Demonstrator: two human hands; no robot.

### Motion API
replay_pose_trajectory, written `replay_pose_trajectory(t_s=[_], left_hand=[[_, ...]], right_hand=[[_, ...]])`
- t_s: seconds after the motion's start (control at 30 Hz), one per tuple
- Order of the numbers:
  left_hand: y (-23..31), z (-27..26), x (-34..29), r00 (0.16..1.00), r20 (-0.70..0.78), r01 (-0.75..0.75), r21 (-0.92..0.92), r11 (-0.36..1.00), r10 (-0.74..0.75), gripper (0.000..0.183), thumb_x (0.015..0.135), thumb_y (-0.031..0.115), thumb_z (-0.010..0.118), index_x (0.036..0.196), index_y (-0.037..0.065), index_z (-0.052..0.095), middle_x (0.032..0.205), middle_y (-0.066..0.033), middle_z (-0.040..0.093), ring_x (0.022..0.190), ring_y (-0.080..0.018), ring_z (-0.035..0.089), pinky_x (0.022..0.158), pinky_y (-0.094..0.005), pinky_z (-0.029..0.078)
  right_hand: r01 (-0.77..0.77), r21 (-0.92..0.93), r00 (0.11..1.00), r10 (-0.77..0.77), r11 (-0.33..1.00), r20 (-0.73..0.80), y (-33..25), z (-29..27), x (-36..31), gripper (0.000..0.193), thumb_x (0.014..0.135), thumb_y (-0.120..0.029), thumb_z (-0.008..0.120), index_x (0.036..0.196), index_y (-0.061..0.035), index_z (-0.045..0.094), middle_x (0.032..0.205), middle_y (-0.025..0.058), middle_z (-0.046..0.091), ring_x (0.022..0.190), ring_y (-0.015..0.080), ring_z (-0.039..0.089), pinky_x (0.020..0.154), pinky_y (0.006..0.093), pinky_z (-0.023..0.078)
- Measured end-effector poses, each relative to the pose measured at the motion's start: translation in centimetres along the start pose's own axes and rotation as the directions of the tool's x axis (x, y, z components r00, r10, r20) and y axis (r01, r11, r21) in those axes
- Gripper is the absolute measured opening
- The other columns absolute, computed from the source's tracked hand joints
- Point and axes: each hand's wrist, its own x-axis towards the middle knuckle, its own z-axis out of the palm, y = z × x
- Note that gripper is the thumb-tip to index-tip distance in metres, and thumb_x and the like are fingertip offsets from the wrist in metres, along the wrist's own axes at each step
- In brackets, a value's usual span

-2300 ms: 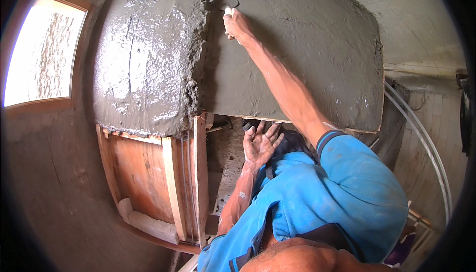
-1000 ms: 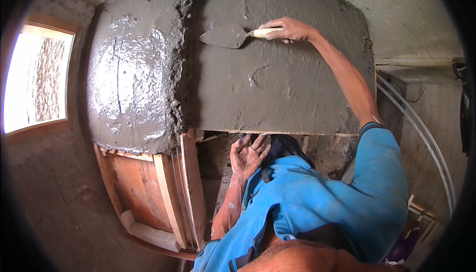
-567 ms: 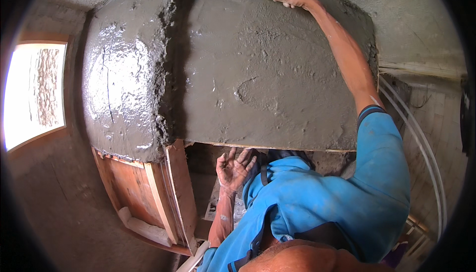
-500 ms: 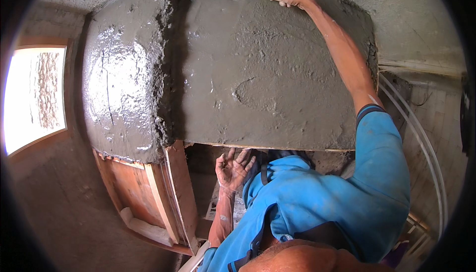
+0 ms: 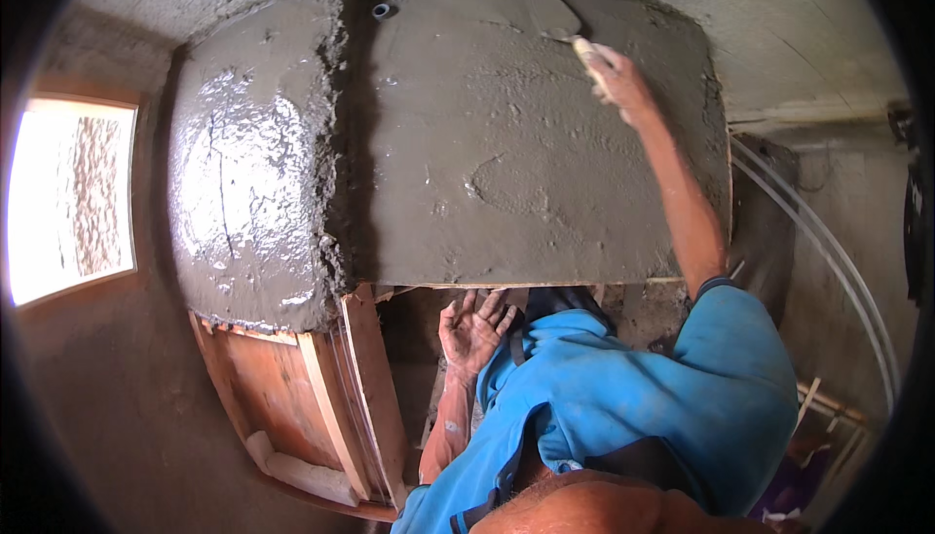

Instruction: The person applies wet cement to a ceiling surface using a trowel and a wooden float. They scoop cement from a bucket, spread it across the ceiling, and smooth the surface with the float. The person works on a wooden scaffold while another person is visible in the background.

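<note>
My right hand [image 5: 621, 91] is closed round the pale handle of a pointed trowel [image 5: 554, 12]. The trowel's blade lies nearly flat on the wet grey cement [image 5: 526, 134], close to the far edge of the broad slab. Low in front, my left hand [image 5: 474, 331] is palm up with its fingers apart, just under the slab's near edge, and holds nothing. The cement is smoother near the blade and rougher towards the middle, where a shallow curved mark shows.
A raised, glossy cement section [image 5: 243, 164] with a ragged edge stands at the left, above wooden formwork [image 5: 355, 388]. A short pipe end [image 5: 381, 11] pokes out at the back. A bright window [image 5: 73, 198] is at far left; pale tubing [image 5: 828, 251] curves along the right.
My right hand has come right and nearer from the far edge, with the trowel handle swung round towards me. My left hand stays by the near edge. The view has shifted slightly.
</note>
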Motion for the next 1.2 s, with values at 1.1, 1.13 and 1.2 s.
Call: replay_pose_trajectory(t_s=[1.1, 1.13, 1.2], left_hand=[[2.7, -2.2, 0.5, 0.981, -0.060, 0.193, 0.183, 0.964, -0.185, 0.061, 0.086, 0.026, 0.069, 0.140, 0.002, 0.052, 0.160, -0.0168, 0.037, 0.153, -0.0360, 0.025, 0.125, -0.0582, 0.020], [2.2, -2.3, 1.2, 0.966, -0.044, 0.258, 0.277, 0.926, -0.256, 0.052, 0.089, 0.028, 0.066, 0.135, 0.004, 0.059, 0.157, -0.0167, 0.043, 0.150, -0.0342, 0.031, 0.125, -0.0553, 0.021], [1.8, -2.1, 1.2, 0.969, -0.070, 0.247, 0.344, 0.906, -0.238, 0.053, 0.090, 0.028, 0.066, 0.135, 0.002, 0.058, 0.159, -0.0163, 0.041, 0.151, -0.0346, 0.030, 0.125, -0.0558, 0.021]], right_hand=[[0.064, -0.780, 0.581, -0.659, 0.623, -0.478, 7.3, -0.6, -24.2, 0.054, 0.096, -0.021, 0.067, 0.145, -0.0090, 0.048, 0.107, 0.0113, 0.053, 0.069, 0.0193, 0.061, 0.044, 0.0305, 0.052], [-0.048, -0.793, 0.664, -0.573, 0.608, -0.480, 8.4, -1.6, -25.2, 0.054, 0.096, -0.022, 0.067, 0.145, -0.0086, 0.048, 0.106, 0.0111, 0.053, 0.069, 0.0187, 0.061, 0.045, 0.0294, 0.052], [-0.183, -0.795, 0.805, -0.377, 0.578, -0.459, 9.4, -2.2, -25.9, 0.054, 0.096, -0.023, 0.067, 0.144, -0.0079, 0.048, 0.104, 0.0105, 0.053, 0.069, 0.0174, 0.060, 0.045, 0.0272, 0.053]])
